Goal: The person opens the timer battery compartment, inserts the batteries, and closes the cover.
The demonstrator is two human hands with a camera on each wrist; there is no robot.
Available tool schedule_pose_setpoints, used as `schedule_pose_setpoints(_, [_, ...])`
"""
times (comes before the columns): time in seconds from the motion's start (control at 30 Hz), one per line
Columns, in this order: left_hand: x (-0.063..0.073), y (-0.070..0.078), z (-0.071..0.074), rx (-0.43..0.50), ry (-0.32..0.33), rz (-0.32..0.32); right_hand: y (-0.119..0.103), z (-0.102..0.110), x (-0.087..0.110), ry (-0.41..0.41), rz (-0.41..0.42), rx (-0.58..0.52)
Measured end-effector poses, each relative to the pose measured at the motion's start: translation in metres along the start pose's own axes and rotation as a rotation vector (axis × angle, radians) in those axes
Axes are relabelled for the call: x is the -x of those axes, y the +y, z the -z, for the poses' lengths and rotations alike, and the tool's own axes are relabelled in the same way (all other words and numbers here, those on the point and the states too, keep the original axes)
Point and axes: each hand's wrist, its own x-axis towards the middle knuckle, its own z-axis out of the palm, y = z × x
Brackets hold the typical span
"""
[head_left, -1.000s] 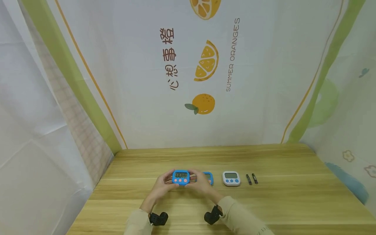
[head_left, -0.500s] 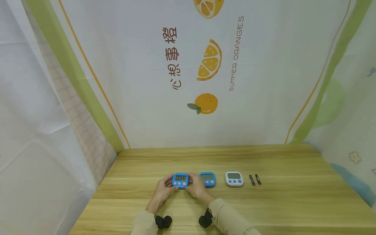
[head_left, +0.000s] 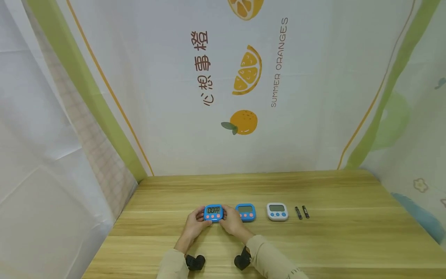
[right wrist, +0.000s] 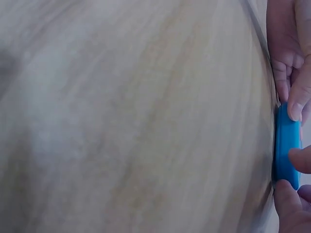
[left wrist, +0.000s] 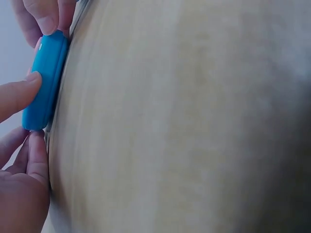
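A blue kitchen timer (head_left: 213, 213) with pink buttons and "00:00" on its display is between my two hands. My left hand (head_left: 193, 225) holds its left side, with the thumb (left wrist: 31, 80) on the front edge. From the right, my right hand (head_left: 232, 222) pinches the opposite side between thumb and fingers. Both wrist views show the timer's blue edge (left wrist: 47, 82) right at the tabletop, apparently resting on it. Just right of my right hand lies a second blue timer (head_left: 246, 212), its display blank.
Further right on the wooden table (head_left: 334, 240) lie a white timer (head_left: 277, 212) with blue buttons and a blank display, then two small dark batteries (head_left: 298, 212). A white curtain (head_left: 167, 147) with orange prints hangs behind the table's far edge.
The held timer has come down to the tabletop. My right hand has shifted left with it, uncovering the second blue timer. The head view has shifted slightly.
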Motion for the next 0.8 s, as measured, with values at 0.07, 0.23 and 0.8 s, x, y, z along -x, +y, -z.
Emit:
schedule_pose_setpoints(0.07, [0.000,0.002,0.001,-0.001,-0.004,0.009,0.000,0.001,0.000,-0.003,0.003,-0.001])
schedule_pose_setpoints(0.23, [0.002,0.006,0.002,0.015,-0.001,0.022,0.000,0.010,0.002,-0.027,0.005,-0.023])
schedule_pose_setpoints(0.8, [0.002,0.043,-0.039,0.064,-0.158,-0.281,0.027,0.092,0.007,0.070,-0.007,-0.069])
